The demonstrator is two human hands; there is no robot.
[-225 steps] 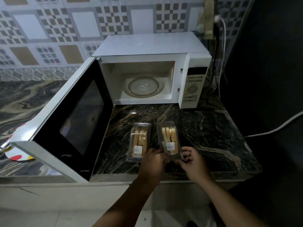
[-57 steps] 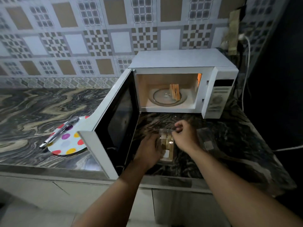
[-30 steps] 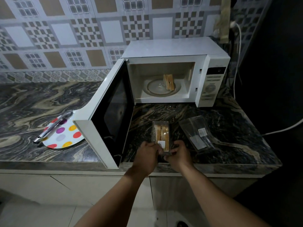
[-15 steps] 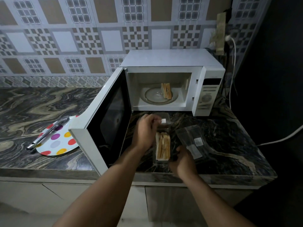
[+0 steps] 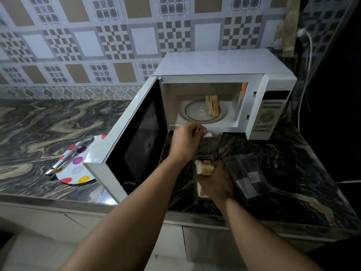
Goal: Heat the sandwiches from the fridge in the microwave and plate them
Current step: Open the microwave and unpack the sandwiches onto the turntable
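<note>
While half a second ago the second sandwich (image 5: pixel 204 168) lay in its opened pack, the right hand (image 5: pixel 214 180) now clasps it bare; the left hand (image 5: pixel 186 140) pinches the peeled lid (image 5: pixel 207 135) ahead. It can join the first sandwich (image 5: pixel 212 105) in the microwave (image 5: pixel 224 65).

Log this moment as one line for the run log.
microwave: door open | first sandwich: on turntable | right hand: gripping second sandwich | left hand: pulling wrapper lid | plate: unused

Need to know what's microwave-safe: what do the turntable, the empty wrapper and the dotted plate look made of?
Turntable: likely clear glass, glossy and see-through. Empty wrapper: thin clear plastic, shiny, with a white label. Dotted plate: smooth and glossy; melamine or ceramic, can't tell which.
</note>
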